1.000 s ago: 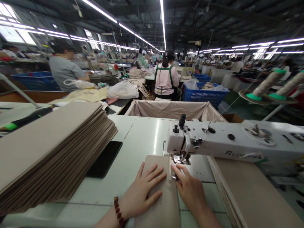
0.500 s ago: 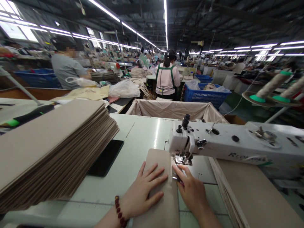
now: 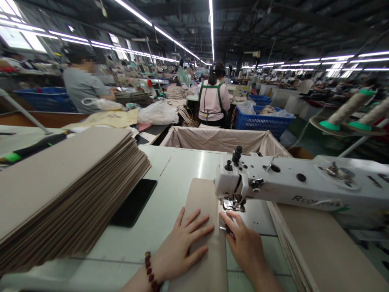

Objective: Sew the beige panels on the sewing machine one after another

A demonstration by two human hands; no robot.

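A long beige panel (image 3: 202,194) lies on the pale table, its right edge under the presser foot of a white sewing machine (image 3: 261,174). Flat on the panel, with fingers spread, rests my left hand (image 3: 185,243); a dark red bead bracelet circles the wrist. My right hand (image 3: 244,243) is at the panel's right edge, just in front of the presser foot (image 3: 232,204). Its fingers are curled round a small metal tool (image 3: 225,229), mostly hidden under them.
A tall stack of beige panels (image 3: 69,174) stands at left, beside a black phone (image 3: 135,202). More panels (image 3: 328,239) lie right of the machine. Behind the table is a cloth-lined bin (image 3: 212,139). Two people sit farther back. Thread cones (image 3: 349,109) stand at right.
The beige panel has slid forward, away from me, past the presser foot. Both hands have stayed in nearly the same place. The view has shifted very slightly.
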